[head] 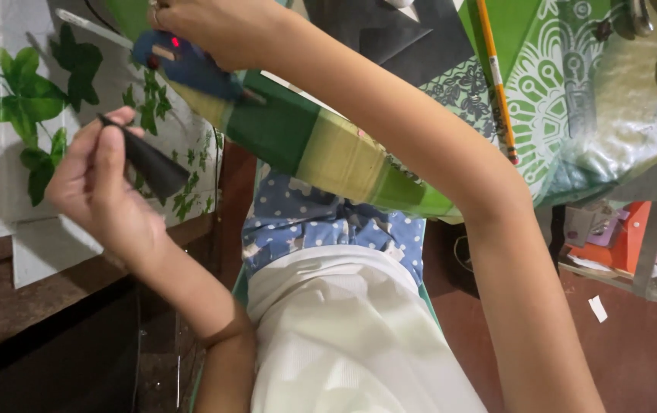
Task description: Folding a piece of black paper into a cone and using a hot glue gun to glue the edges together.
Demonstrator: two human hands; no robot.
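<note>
A black paper cone [149, 162] is pinched in the left hand [99, 191], its tip turned to eleven o'clock toward the blue glue gun [191, 67], which is gripped by the right hand [214, 27] at one o'clock, nozzle angled for gluing.

- I count two hands of mine: my left hand [95, 191] and my right hand [214, 27].
- One black paper cone [149, 162], pinched in my left fingers.
- One blue glue gun [191, 67], gripped in my right hand, with one small red light glowing on it.
- One glue stick [91, 28] poking out of the gun's back.
- One orange pencil [495, 80] lying on the green patterned cloth [558, 92].
- One sheet of black paper [389, 38].
- One white sheet with green leaf prints [22, 107].
- One white scrap [597, 308] on the floor.
</note>
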